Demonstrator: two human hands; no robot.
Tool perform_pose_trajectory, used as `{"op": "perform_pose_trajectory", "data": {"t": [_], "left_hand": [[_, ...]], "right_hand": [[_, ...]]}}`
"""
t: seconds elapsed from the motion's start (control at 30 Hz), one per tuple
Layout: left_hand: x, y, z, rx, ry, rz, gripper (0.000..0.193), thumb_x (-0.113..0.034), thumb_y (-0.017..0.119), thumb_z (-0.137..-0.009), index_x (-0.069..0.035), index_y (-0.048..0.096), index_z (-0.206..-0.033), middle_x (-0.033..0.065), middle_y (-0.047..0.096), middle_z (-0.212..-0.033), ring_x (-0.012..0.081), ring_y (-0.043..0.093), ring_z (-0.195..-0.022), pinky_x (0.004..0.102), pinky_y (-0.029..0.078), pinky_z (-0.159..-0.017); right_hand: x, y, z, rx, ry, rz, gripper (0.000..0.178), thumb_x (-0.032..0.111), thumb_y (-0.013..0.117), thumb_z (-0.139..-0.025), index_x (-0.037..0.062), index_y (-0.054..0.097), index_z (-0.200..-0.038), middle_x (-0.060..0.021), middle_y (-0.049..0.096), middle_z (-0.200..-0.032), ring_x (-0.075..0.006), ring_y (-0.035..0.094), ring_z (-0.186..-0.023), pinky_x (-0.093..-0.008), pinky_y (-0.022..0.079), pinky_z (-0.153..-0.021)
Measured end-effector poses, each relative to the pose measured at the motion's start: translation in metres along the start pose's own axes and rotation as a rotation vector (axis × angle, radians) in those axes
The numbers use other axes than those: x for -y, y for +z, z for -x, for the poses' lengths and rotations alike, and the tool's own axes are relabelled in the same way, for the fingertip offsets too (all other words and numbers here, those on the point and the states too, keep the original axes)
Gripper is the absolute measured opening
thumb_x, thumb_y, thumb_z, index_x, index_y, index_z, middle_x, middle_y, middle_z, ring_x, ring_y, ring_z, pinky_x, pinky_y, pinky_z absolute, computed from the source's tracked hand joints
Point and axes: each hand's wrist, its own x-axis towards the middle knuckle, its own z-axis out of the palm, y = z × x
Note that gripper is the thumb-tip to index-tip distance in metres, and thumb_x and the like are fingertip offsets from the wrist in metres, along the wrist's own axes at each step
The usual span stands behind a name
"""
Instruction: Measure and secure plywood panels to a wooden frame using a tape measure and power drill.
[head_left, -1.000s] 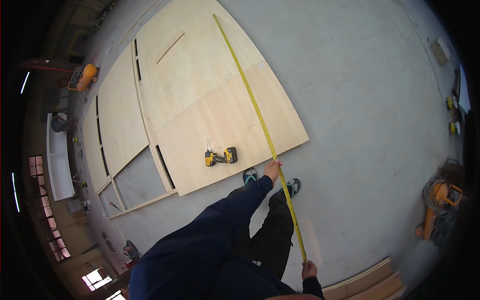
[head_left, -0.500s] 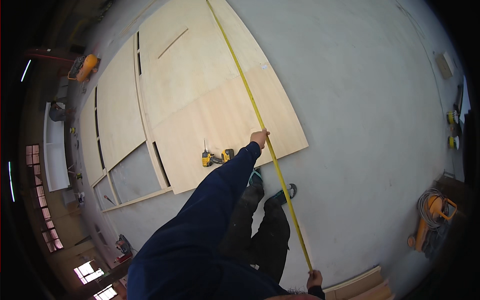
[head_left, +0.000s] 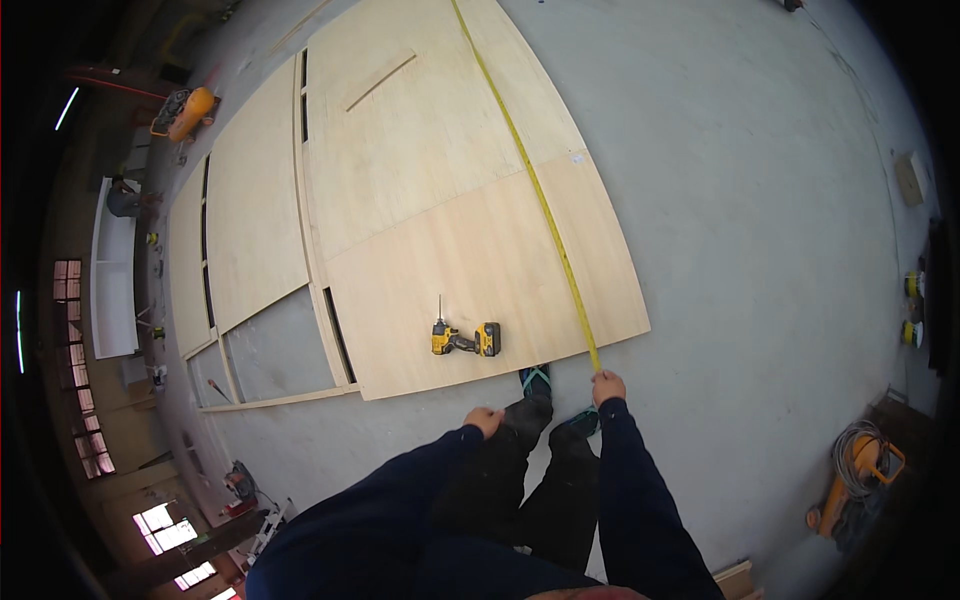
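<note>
A yellow tape measure (head_left: pixel 545 212) is stretched lengthwise over the plywood panel (head_left: pixel 430 240), running from the far edge to the near one. My right hand (head_left: pixel 607 386) is closed on its near end, just past the panel's near edge. My left hand (head_left: pixel 485 420) hangs over my left knee, apart from the tape, with its fingers loosely out and nothing visible in them. A yellow and black cordless drill (head_left: pixel 462 341) with a long bit lies on the panel, ahead of my left hand. A thin wooden strip (head_left: pixel 381 82) rests farther up the panel.
To the left, more plywood sheets (head_left: pixel 250 215) lie on a wooden frame (head_left: pixel 280 402) with open gaps. An orange compressor (head_left: pixel 190 115) stands at the far left, near a person (head_left: pixel 124 198) beside a white cabinet (head_left: pixel 115 270). An orange machine with coiled cable (head_left: pixel 860 465) stands at the right on the grey floor.
My left hand has let go of the tape and drawn back toward my knee. My right hand has come forward from low behind to the panel's near edge, still holding the tape.
</note>
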Motion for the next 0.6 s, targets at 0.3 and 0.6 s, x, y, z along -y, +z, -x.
{"op": "perform_pose_trajectory", "data": {"t": [0.3, 0.6], "left_hand": [[0.057, -0.038, 0.042, -0.021, -0.161, 0.094, 0.041, -0.045, 0.049, -0.083, -0.011, 0.071, -0.080, 0.0151, 0.066, -0.085, 0.0316, 0.062, -0.085, 0.0390, 0.047, -0.079], [-0.002, -0.022, 0.043, 0.114, -0.015, 0.022, 0.041, -0.044, 0.048, -0.085, -0.009, 0.069, -0.086, 0.0164, 0.066, -0.089, 0.0333, 0.061, -0.088, 0.0404, 0.046, -0.080]], "right_hand": [[0.071, 0.000, -0.080, 0.010, -0.037, -0.084, 0.024, 0.017, 0.047, -0.081, 0.0053, 0.065, -0.070, -0.0150, 0.062, -0.067, -0.0265, 0.060, -0.069, -0.0339, 0.046, -0.066], [0.000, 0.014, -0.071, -0.080, -0.007, -0.152, 0.032, 0.029, 0.048, -0.088, 0.0047, 0.062, -0.073, -0.0101, 0.054, -0.054, -0.0211, 0.055, -0.053, -0.0347, 0.044, -0.056]]}}
